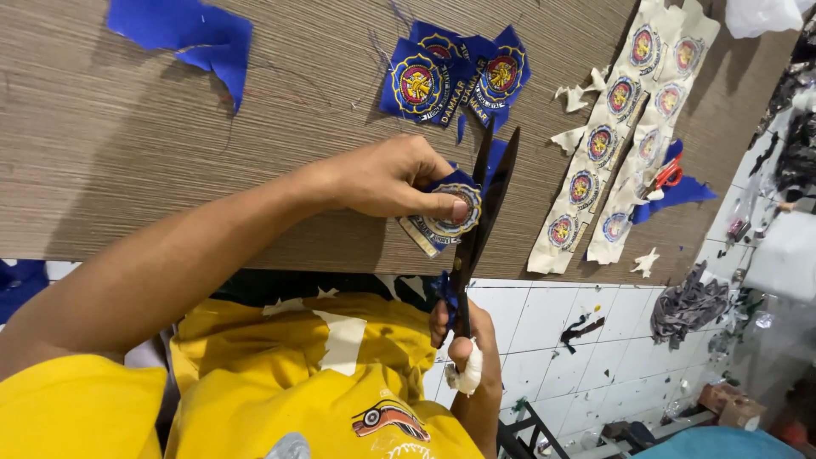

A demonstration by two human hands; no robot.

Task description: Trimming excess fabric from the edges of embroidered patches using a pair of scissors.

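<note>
A small sewing workshop: worktable strewn with embroidered badges, backing strips, fabric scraps

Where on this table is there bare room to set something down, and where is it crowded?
Bare table lies between the blue cloth scrap, the forearm and the cut badges. Crowded: around the left hand, scissors and badge strips.

Our right hand half hidden behind the scissors, blue fabric scrap cut by the top edge, our left thumb covering part of the patch

Round blue patch — between open scissors
</note>
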